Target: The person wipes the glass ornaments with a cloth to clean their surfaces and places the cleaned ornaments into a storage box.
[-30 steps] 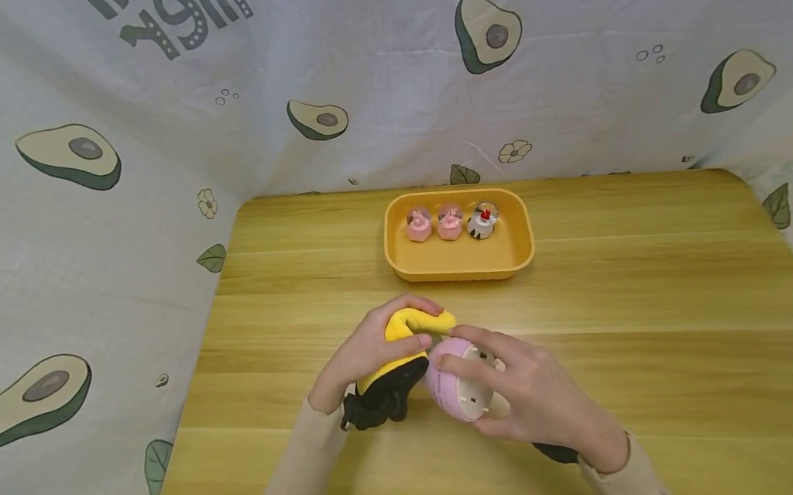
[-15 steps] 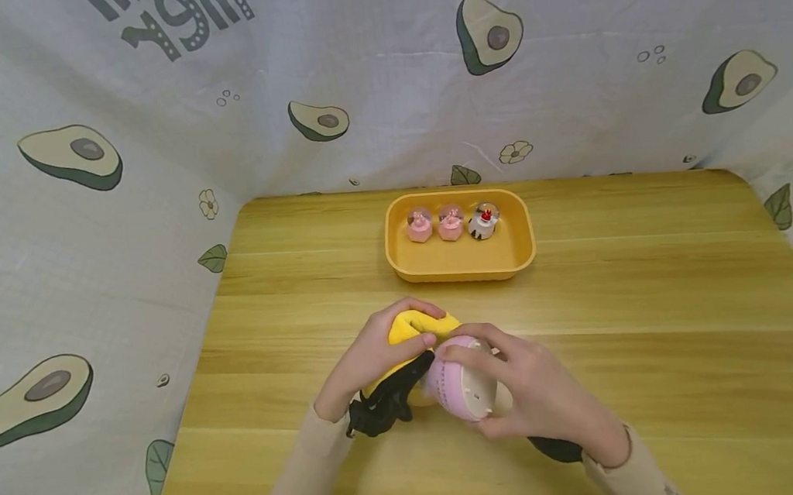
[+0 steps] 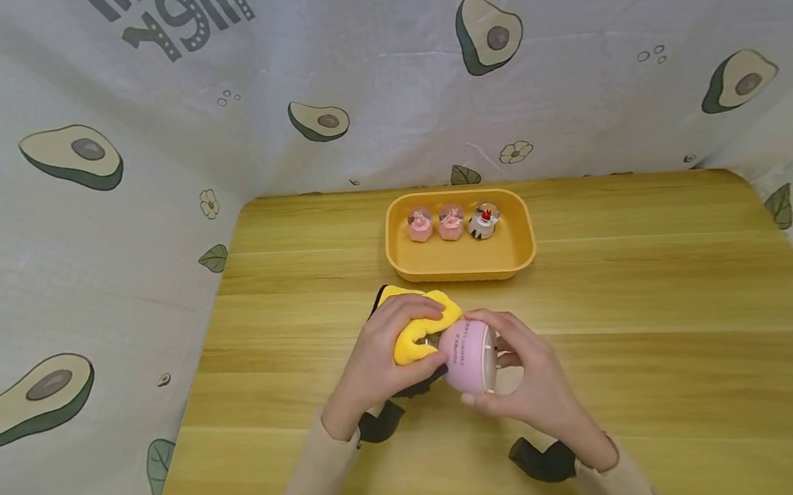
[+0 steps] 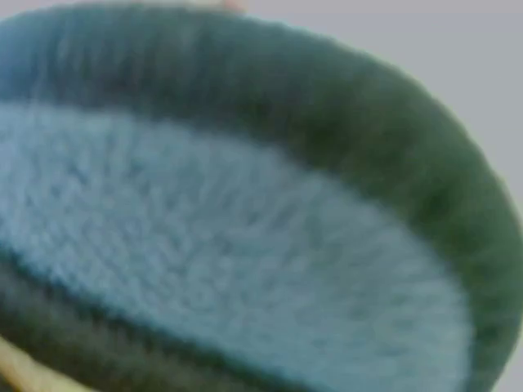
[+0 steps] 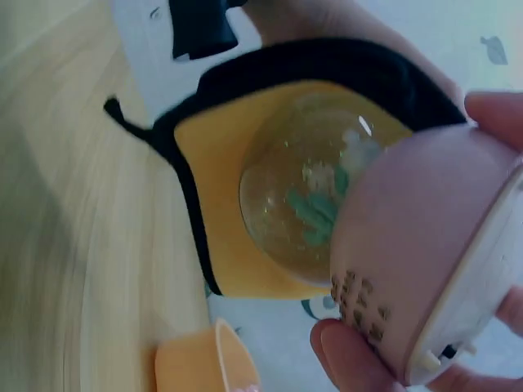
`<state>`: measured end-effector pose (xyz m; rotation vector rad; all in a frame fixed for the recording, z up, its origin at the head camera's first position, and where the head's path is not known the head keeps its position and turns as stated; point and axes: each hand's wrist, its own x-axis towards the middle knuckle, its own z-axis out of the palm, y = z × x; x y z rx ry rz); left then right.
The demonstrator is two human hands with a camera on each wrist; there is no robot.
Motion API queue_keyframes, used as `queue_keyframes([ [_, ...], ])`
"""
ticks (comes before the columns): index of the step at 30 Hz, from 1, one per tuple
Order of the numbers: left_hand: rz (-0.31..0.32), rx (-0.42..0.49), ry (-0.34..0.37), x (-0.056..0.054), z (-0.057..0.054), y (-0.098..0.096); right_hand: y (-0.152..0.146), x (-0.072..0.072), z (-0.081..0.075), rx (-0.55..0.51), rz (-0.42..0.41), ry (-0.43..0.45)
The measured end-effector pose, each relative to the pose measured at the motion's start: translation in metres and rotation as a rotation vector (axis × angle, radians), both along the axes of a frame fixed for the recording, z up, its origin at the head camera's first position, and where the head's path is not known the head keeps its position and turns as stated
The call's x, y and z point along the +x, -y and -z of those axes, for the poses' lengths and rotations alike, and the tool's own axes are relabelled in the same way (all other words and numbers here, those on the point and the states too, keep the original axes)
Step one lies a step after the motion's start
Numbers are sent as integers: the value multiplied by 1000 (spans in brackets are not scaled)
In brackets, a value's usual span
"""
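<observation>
In the head view my right hand [image 3: 536, 376] grips a snow globe by its lilac lettered base [image 3: 466, 357]. The globe lies on its side, glass toward the left hand. My left hand [image 3: 380, 350] holds a yellow cloth [image 3: 446, 310] with black edging, wrapped about the glass, its thumb beside the base. From the right wrist, the clear glass dome [image 5: 274, 196] shows a green figure inside and the cloth [image 5: 204, 212] spread behind it. A small dark part shows on the base's underside. A blurred, fuzzy grey-blue surface [image 4: 204, 229] with a dark border fills the left wrist view.
An orange tray [image 3: 464, 261] stands behind the hands, with two small pink snow globes [image 3: 420, 226] and a white one [image 3: 482, 223] in a row inside. Wood-grain table [image 3: 654, 320] lies underneath. An avocado-print cloth [image 3: 388, 54] hangs behind and at the sides.
The right hand has turned the globe so its base now faces right and its lettering shows. The left hand and cloth have shifted around the glass, with a cloth corner now standing behind the hand.
</observation>
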<state>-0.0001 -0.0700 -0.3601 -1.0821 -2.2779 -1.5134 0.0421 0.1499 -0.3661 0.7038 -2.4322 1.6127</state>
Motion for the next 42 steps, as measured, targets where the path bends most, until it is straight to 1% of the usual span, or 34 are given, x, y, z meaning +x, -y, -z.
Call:
queue_keyframes([
  [4,-39,49,-131,2,4,-1,4,3,-2,-74,47,54],
  [9,-132,127,-301,5,10,-5,10,6,-3,-171,102,115],
  [11,-172,165,-348,5,12,-7,13,6,-4,-212,127,137],
  [12,-192,187,-357,5,14,-9,14,7,-4,-228,140,145],
  [14,-226,232,-336,6,18,-11,17,7,-5,-267,162,166],
  [15,-240,257,-307,6,20,-12,18,8,-5,-291,171,176],
  [18,-269,346,-187,7,24,-16,21,9,-6,-374,187,202],
  [20,-284,406,-121,9,26,-19,23,9,-6,-437,191,215],
  [21,-292,435,-98,9,27,-21,24,10,-6,-465,191,217],
  [23,-307,483,-76,9,27,-24,26,10,-6,-517,190,225],
  [25,-319,525,-79,10,27,-27,28,10,-6,-559,195,235],
  [27,-327,556,-95,9,26,-30,30,10,-6,-602,199,257],
  [30,-330,576,-126,9,25,-31,32,9,-6,-655,209,296],
  [34,-318,562,-150,8,24,-29,32,8,-5,-720,186,326],
  [38,-290,534,-153,7,23,-27,28,5,-3,-760,126,357],
  [40,-278,522,-154,6,23,-26,26,5,-3,-773,95,397],
  [42,-267,514,-159,6,23,-25,25,5,-2,-789,64,462],
])
